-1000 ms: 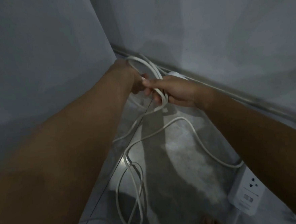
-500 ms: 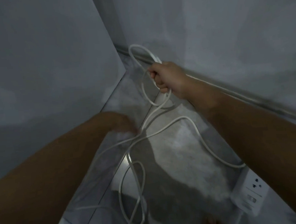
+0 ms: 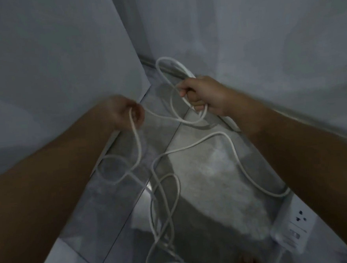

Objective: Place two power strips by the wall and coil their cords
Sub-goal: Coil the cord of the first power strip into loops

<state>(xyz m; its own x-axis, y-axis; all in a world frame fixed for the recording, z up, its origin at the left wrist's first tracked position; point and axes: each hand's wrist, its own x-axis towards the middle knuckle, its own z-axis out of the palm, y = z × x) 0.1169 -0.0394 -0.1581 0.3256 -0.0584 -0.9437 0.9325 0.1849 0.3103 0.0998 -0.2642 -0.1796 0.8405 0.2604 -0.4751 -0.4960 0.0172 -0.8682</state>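
Near strip (image 3: 292, 228): flat on floor by R wall, cord trailing.
Loose cord (image 3: 163, 210): tangled; risk = snag/knot when pulled.
L hand (image 3: 126, 112): fingers clamped on cord.
R hand (image 3: 202, 94): fist shut round coil (image 3: 171, 84); loops could slip.
Far strip (image 3: 230, 122): at wall, mostly hidden.

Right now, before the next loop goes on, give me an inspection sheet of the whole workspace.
Surface: grey tiled floor, dim, glare patches.
Job's things: power strip flat by right wall; second strip partly hidden under right forearm.
Clutter: nothing seen.
Grips: right hand closed on gathered cord loops; left hand closed on the loose cord, blurred.
Cables: uncoiled white cord tangled across floor.
Surroundings: plain walls meet in corner.
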